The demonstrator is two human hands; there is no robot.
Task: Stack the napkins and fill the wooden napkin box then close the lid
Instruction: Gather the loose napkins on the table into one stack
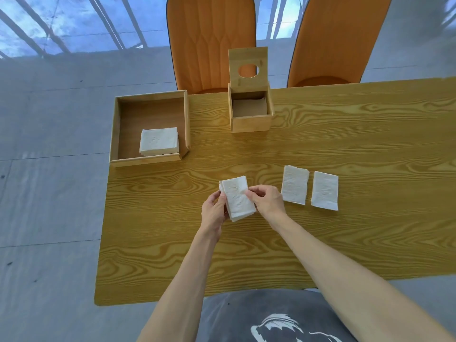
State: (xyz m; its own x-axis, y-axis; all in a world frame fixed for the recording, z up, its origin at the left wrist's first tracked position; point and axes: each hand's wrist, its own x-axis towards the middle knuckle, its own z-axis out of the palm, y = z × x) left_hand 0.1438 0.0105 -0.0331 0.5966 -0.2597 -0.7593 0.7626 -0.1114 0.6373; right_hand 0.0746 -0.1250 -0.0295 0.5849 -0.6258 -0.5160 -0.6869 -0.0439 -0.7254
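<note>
A small stack of white napkins [238, 197] is held over the middle of the wooden table. My left hand [214, 211] grips its left edge and my right hand [267, 201] pinches its right edge. Two more folded napkins lie flat to the right, one [294, 185] close to my right hand and another [325, 190] beyond it. The wooden napkin box [250, 124] stands at the table's far edge with its lid [246, 58], which has an oval hole, standing upright; its inside looks bare. A further napkin pile [159, 141] sits in a wooden tray [116, 124] at the far left.
Two orange chairs [212, 40] [338, 38] stand behind the table's far edge. The tray overhangs the table's left corner. The table's left edge [103, 218] drops to a grey floor. My grey shirt [266, 317] is at the near edge.
</note>
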